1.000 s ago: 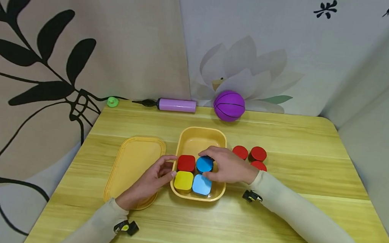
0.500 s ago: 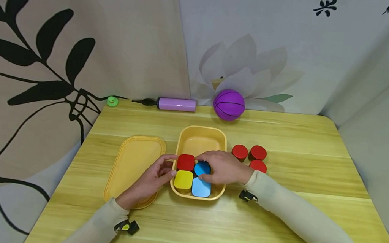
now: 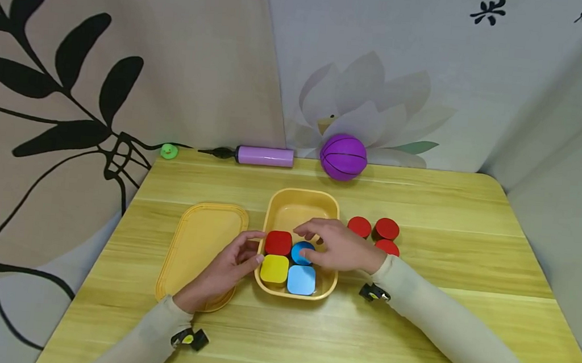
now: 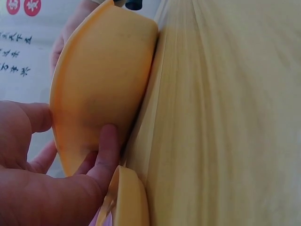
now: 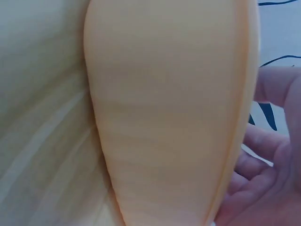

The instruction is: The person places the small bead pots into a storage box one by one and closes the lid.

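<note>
While the yellow plastic box (image 3: 303, 208) stands at the centre of the head view, your right hand (image 3: 334, 244) reaches over its right wall, thumb and fingers spread at the blue cylinder (image 3: 297, 252); whether the thumb touches its top, I cannot tell. Your left hand (image 3: 228, 266) touches the box's left wall, its fingers also spread. In the box's lower half, that cylinder sits among a red block (image 3: 279, 242), a yellow block (image 3: 274, 269) and a light-blue block (image 3: 301, 280). On the surface (image 3: 442, 216), a yellow lid (image 3: 209, 238) lies left of centre and red cylinders (image 3: 386, 229) stand right of centre.
</note>
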The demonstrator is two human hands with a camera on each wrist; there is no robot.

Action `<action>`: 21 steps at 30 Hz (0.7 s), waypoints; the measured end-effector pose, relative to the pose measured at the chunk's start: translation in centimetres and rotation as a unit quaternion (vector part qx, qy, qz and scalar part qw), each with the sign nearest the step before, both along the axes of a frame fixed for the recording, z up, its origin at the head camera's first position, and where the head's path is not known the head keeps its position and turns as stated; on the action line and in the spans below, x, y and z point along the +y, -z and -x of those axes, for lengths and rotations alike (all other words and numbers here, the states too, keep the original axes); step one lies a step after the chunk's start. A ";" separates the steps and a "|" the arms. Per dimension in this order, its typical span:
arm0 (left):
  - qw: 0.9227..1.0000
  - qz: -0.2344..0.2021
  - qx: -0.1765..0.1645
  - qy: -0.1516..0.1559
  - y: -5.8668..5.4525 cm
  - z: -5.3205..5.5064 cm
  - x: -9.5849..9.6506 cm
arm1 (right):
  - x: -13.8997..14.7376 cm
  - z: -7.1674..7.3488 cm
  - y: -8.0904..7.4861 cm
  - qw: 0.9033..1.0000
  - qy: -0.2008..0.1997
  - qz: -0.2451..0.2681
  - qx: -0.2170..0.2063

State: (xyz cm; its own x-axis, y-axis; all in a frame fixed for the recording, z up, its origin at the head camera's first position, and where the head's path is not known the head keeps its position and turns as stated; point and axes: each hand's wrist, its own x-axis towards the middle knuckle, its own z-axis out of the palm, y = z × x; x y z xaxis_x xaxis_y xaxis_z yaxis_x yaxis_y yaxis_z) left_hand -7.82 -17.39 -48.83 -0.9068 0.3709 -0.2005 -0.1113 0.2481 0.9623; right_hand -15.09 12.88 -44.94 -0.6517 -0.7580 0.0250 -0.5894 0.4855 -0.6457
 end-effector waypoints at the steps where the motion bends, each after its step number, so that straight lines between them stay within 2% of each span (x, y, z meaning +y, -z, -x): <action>1: 1.000 -0.002 -0.002 0.000 0.0 0.0 0.0 | 0.2 -0.1 0.0 1.000 0.001 0.011 0.001; 8: 1.000 -0.012 -0.012 0.005 0.2 0.2 0.1 | 1.9 -0.6 -0.2 0.998 0.041 0.055 0.015; 13: 1.000 -0.002 -0.007 0.005 -0.1 0.3 0.1 | 3.7 -0.7 -0.9 0.991 0.075 0.104 0.025; 21: 1.000 0.011 -0.014 -0.021 -0.8 0.5 0.3 | 7.7 -0.3 -0.7 0.980 0.148 0.125 0.040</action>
